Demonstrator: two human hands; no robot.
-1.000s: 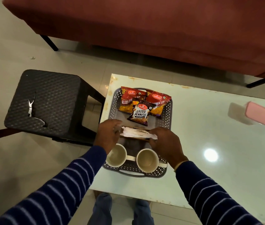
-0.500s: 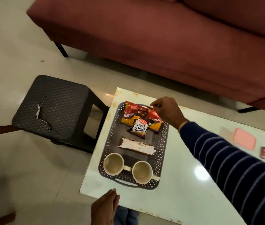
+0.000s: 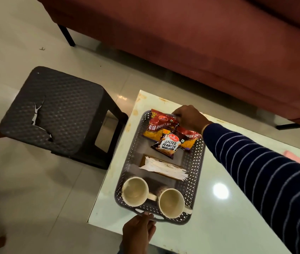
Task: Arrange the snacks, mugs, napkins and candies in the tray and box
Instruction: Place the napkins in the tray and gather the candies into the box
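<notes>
A grey perforated tray (image 3: 129,158) sits on the left end of the white table (image 3: 218,222). At its far end lie a red aloo bhujia packet (image 3: 157,126), a salted peanuts packet (image 3: 168,143) and a second bhujia packet (image 3: 189,141). A stack of white napkins (image 3: 163,168) lies across the middle. Two cream mugs (image 3: 135,193) (image 3: 171,202) stand at the near end. My right hand (image 3: 189,118) curls over the tray's far rim beside the red packet. My left hand (image 3: 138,230) has its fingertips on the near handle.
A black plastic stool (image 3: 59,110) with a cracked top stands left of the table. A red sofa (image 3: 200,43) runs along the far side. A pink box (image 3: 295,157) shows partly behind my right sleeve on the table's right part.
My hands left the napkins. The right hand reached to the tray's far end. The left hand dropped below the table edge, then came up to the near handle. The camera view shifted.
</notes>
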